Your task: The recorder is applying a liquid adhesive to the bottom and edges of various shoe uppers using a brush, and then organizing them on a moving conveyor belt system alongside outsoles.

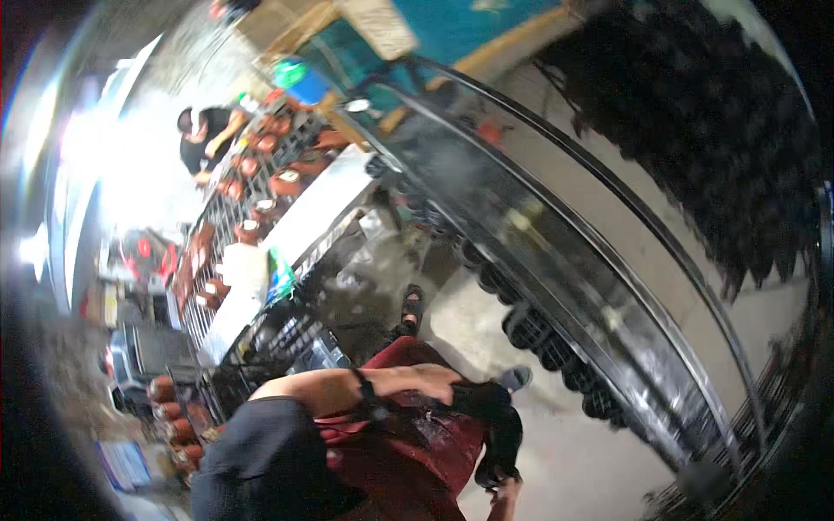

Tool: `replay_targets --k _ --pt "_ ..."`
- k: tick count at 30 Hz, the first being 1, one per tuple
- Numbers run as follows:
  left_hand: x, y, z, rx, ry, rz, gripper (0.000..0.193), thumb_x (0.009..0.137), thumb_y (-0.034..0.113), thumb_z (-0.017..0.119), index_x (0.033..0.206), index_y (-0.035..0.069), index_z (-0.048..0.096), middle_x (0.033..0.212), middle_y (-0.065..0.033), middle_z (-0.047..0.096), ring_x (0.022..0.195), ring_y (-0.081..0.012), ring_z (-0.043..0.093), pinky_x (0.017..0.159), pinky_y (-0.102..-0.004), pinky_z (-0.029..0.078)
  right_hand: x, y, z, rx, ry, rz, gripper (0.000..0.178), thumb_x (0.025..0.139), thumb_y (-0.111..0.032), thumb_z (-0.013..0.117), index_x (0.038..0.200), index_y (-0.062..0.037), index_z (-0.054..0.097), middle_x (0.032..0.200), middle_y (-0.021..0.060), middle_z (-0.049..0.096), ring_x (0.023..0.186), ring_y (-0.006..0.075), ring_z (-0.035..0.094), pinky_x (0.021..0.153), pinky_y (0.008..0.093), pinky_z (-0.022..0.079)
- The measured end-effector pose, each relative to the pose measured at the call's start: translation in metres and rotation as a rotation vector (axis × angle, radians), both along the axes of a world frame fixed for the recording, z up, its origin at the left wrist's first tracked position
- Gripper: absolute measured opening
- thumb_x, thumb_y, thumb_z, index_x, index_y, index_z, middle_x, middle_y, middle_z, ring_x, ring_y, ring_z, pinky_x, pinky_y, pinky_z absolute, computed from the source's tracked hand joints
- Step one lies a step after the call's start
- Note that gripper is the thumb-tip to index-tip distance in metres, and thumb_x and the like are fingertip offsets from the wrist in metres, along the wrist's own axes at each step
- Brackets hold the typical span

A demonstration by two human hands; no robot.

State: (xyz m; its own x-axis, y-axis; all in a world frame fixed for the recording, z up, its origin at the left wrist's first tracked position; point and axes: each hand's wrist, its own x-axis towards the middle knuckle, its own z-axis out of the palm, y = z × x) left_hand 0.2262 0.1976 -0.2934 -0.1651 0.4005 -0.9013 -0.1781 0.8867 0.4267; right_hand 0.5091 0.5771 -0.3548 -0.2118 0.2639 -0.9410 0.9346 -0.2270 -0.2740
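Note:
Held against my maroon apron [417,443] is a bundle of glossy black curved pieces [499,430]; blur hides their exact kind. My left hand [434,382], with a black band at its wrist, is closed at the bundle's upper end, its fingertips partly hidden. At the lower end my right hand [504,497] grips with bent fingers, near the bottom edge of the view. Several similar dark rounded pieces [530,326] line the near side of a long metal rack [573,286] to my right.
A co-worker [204,139] in black stands behind a slatted table with several reddish-brown shoe-like pieces [287,181]. A large mass of black items [686,130] fills the upper right. Plastic crates [278,334] stand at my left, and pale floor [573,451] lies beside the rack.

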Motion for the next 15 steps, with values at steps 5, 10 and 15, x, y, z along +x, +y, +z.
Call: replay_targets --k 5,10,15 --pt "0.022 -0.27 0.114 0.082 0.348 0.893 0.07 0.078 0.016 0.083 0.145 0.006 0.063 0.123 -0.0149 0.075 0.113 -0.0217 0.069 0.1 -0.035 0.054 -0.221 -0.156 0.084 0.002 0.343 0.743 0.055 0.083 -0.016 0.084 0.132 -0.0015 0.065 0.108 0.0108 0.071 0.092 0.0209 0.067 0.079 0.0373 0.055" --pt "0.034 -0.425 0.159 0.352 0.242 1.62 0.064 0.079 0.003 0.083 0.141 0.0 0.066 0.118 -0.003 0.076 0.11 -0.0133 0.067 0.103 -0.0337 0.052 -0.337 -0.323 0.186 -0.253 0.327 0.723 0.042 0.088 -0.013 0.084 0.127 -0.005 0.07 0.091 -0.0011 0.072 0.076 0.0065 0.061 0.067 0.0285 0.049" --pt "-0.006 -0.517 0.208 0.718 0.036 1.526 0.081 0.074 0.0 0.09 0.149 0.0 0.06 0.136 -0.0079 0.072 0.122 -0.0159 0.065 0.112 -0.0351 0.048 -0.341 -0.32 0.271 -0.433 0.32 0.506 0.093 0.069 -0.017 0.091 0.149 0.0093 0.052 0.128 0.0231 0.071 0.111 0.0371 0.071 0.098 0.0479 0.055"
